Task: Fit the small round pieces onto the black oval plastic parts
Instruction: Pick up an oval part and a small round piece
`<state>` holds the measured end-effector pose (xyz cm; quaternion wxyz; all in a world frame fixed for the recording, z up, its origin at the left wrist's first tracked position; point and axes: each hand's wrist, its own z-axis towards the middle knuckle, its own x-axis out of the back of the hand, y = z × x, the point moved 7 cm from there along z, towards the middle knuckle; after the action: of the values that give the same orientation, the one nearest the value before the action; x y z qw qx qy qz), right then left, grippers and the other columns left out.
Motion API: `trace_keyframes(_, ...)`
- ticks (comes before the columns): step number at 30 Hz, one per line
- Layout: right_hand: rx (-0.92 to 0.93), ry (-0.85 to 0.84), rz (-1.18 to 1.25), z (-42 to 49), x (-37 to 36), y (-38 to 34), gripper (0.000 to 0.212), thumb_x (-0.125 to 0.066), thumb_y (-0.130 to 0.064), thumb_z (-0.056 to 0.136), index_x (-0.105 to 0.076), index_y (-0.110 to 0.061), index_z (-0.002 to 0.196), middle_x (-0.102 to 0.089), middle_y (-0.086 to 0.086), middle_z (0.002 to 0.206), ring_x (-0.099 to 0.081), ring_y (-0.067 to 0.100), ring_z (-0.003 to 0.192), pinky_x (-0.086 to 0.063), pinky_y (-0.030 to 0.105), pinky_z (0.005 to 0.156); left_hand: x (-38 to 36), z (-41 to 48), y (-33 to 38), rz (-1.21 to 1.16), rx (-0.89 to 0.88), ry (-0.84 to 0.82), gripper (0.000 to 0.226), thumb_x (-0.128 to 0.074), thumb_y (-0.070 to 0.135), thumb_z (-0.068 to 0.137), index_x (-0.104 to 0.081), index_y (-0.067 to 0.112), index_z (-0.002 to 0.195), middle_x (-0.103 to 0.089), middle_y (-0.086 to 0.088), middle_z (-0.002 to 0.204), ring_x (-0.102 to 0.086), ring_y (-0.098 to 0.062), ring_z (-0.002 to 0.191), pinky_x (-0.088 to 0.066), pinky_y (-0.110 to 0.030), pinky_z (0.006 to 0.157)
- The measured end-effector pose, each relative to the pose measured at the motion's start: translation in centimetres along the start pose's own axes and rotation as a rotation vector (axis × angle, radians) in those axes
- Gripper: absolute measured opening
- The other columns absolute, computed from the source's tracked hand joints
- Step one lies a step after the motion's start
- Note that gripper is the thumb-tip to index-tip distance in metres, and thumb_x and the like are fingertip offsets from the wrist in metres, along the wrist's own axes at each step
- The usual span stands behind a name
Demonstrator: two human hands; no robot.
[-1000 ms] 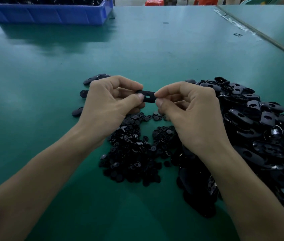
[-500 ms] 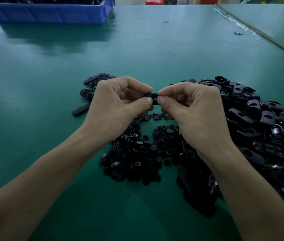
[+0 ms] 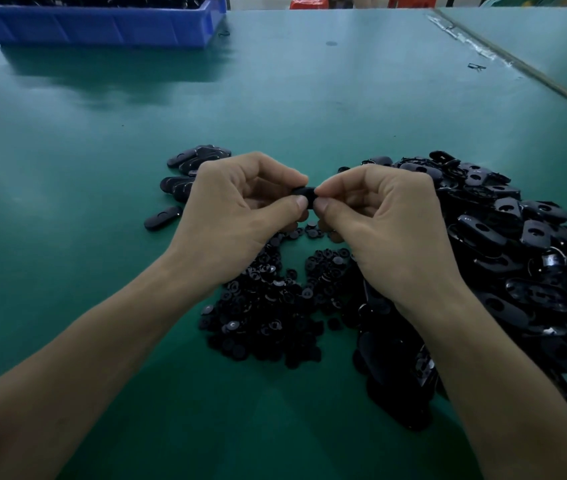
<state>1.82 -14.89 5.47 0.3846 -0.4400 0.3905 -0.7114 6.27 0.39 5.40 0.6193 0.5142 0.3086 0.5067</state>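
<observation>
Looking at the two hands, what do they hold?

The left hand (image 3: 237, 216) and the right hand (image 3: 389, 223) meet above the middle of the green table (image 3: 292, 109). Both pinch one black oval part (image 3: 304, 191) between thumb and forefinger. The left hand has its left end and the right hand its right end. The other fingers are curled in.

Is a round piece fitted on it?

I cannot tell. The fingertips cover most of the part, and only a small dark bit of it shows between them.

Where are the other pieces?

The heap of small round pieces (image 3: 275, 306) lies on the table below the hands, on the near side, between the two forearms. A big heap of oval parts (image 3: 504, 237) is at the right. It touches the round pieces and passes under the right forearm. A few oval parts (image 3: 185, 156) lie apart at the left, just beyond the left hand, and some are partly hidden by it.

Anything more?

A blue bin (image 3: 102, 29) stands at the far left corner with dark things inside. What they are I cannot say.
</observation>
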Motion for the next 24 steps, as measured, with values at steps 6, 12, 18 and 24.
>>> trace_keyframes(6,0.004,-0.025,-0.021,0.05,-0.17,0.14,0.015,-0.075,-0.012,0.085,-0.073,-0.026,0.079,-0.072,-0.003,0.069,-0.071,0.017,0.068,-0.059,0.046,0.068,-0.24,-0.07,-0.07,0.025,-0.008,-0.027,0.017,-0.071,0.002,0.078,-0.071,0.017,0.086,-0.076,-0.004,0.078,-0.074,-0.019,0.072,-0.061,-0.03,0.07)
trace_keyframes(12,0.004,-0.003,-0.053,0.17,-0.01,0.18,0.014,-0.074,-0.012,0.085,-0.073,-0.024,0.079,-0.072,-0.002,0.069,-0.071,0.018,0.067,-0.059,0.045,0.068,-0.45,-0.08,0.03,0.032,-0.008,-0.029,0.016,-0.071,0.008,0.077,-0.071,0.021,0.086,-0.075,-0.005,0.079,-0.072,-0.017,0.071,-0.057,-0.024,0.065)
trace_keyframes(18,0.003,-0.009,-0.046,0.09,0.06,0.06,0.016,-0.076,-0.012,0.085,-0.071,-0.026,0.08,-0.071,-0.002,0.071,-0.071,0.018,0.068,-0.059,0.045,0.067,-0.47,-0.1,0.06,0.024,0.008,-0.053,0.02,-0.072,0.004,0.073,-0.071,0.02,0.085,-0.075,-0.003,0.078,-0.073,-0.019,0.072,-0.061,-0.029,0.069)
trace_keyframes(24,0.013,-0.053,-0.008,0.01,-0.4,-0.33,0.017,-0.075,-0.01,0.085,-0.071,-0.026,0.08,-0.073,-0.002,0.071,-0.072,0.018,0.07,-0.059,0.047,0.07,-0.24,0.0,0.08,0.009,0.025,-0.059,0.023,-0.074,-0.001,0.074,-0.071,0.019,0.086,-0.076,-0.004,0.08,-0.073,-0.02,0.072,-0.062,-0.034,0.075)
